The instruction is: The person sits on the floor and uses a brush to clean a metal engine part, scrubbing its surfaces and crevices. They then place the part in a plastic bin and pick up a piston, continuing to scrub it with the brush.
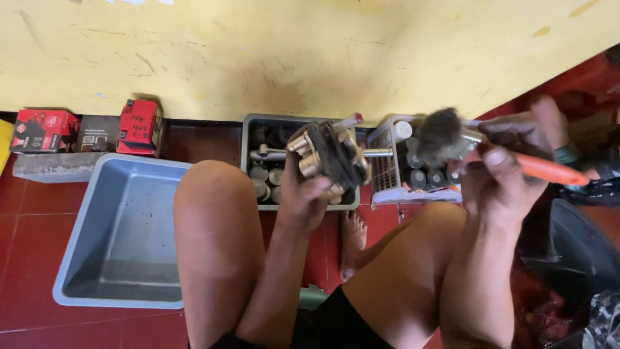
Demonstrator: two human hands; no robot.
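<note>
My left hand (302, 197) grips a dark metal part with brass-coloured round pieces (326, 155), held up over my knees. My right hand (504, 165) holds a paintbrush with an orange handle (549, 171); its grey bristles (440, 134) are blurred and sit just right of the metal part, not clearly touching it. I am squatting, with both bare knees in view below the hands.
A grey plastic tub (123, 232) lies on the red tiled floor at left. A grey tray of metal sockets and tools (253, 139) and a white basket with cans (387, 168) stand by the yellow wall. Red boxes (139, 126) sit at far left. A dark tyre (581, 245) is at right.
</note>
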